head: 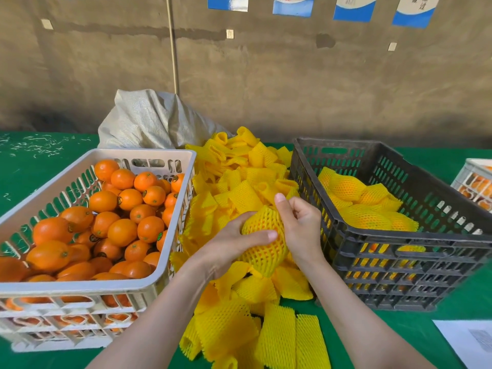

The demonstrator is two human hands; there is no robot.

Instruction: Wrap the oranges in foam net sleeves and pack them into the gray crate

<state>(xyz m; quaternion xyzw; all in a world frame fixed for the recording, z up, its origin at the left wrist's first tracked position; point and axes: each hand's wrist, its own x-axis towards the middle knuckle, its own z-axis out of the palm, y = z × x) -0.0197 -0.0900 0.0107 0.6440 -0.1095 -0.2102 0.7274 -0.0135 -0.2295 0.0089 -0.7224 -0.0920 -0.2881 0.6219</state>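
An orange in a yellow foam net sleeve (263, 243) is held above the sleeve pile, between both hands. My left hand (231, 243) cups it from the left, thumb across its front. My right hand (300, 225) grips the sleeve's upper right edge with pinched fingers. A white crate (170, 225) on the left holds many bare oranges (122, 231). On the right, the gray crate (399, 243) contains several wrapped oranges (364, 206). Loose yellow sleeves (239, 182) lie heaped between the two crates.
A grey woven sack (151, 121) sits behind the white crate. Another white crate with oranges (476, 182) shows at the right edge. A white sheet of paper (468, 339) lies at the lower right on the green table (34, 171). A brown wall rises behind.
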